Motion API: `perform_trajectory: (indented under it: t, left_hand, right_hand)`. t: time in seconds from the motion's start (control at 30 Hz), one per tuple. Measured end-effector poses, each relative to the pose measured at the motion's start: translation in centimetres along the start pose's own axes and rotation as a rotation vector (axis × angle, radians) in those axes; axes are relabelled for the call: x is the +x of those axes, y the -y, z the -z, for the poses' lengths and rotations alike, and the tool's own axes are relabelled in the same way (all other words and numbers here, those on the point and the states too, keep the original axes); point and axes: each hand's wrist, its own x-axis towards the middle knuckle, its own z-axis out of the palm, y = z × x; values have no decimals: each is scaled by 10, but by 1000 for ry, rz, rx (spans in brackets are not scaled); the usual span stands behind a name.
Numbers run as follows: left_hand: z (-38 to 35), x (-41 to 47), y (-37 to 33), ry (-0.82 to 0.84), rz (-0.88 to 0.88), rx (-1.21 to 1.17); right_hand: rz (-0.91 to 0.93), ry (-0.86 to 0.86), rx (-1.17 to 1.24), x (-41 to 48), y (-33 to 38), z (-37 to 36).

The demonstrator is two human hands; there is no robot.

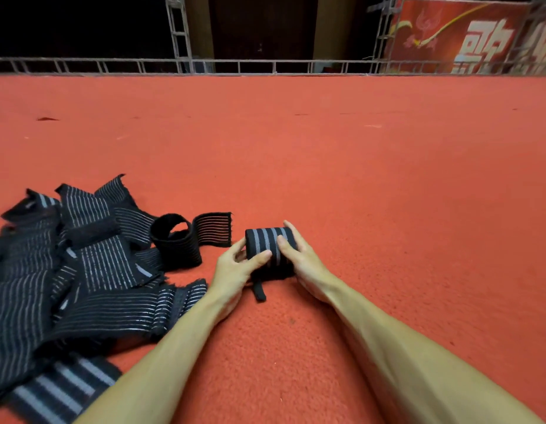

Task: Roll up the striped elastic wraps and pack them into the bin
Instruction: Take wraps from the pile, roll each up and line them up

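A rolled black wrap with grey stripes (267,240) rests on the red carpet between my hands. My left hand (235,267) grips its left end, thumb across the front. My right hand (299,258) presses its right side, fingers on top. A short black loop tab (259,292) trails from under the roll toward me. A pile of loose black striped wraps (66,276) lies to the left, one of them half curled into an open loop (176,243). No bin is in view.
The red carpet (388,194) stretches ahead and to the right. A metal truss frame (265,67) borders its far edge. Behind it at the far right stands a red banner (467,35) with white characters.
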Motion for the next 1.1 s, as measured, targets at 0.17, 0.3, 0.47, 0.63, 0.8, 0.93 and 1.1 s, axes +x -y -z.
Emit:
perform_trajectory:
  t: [0.17,0.3,0.47,0.63,0.8,0.93,1.1]
  left_hand:
    - [-35,-15,-13,131,57,192]
    - [-97,-12,-12,235,150,144]
    - [-178,0,2,328,217,177]
    - [-234,27,27,296,9,414]
    - [-263,55,52,189,-61,633]
    - [-269,65,62,50,-96,769]
    - [-269,75,70,31,-92,791]
  right_hand:
    - [-32,18,-53,-30,23,51]
    - [-30,22,-121,-60,44,119]
    - [-15,-160,-289,-83,49,195]
    - [24,-342,-290,-71,29,244]
    - [68,-405,-422,-49,8,270]
    - [61,-400,-498,-25,-3,276]
    - [19,-501,-605,-16,-11,272]
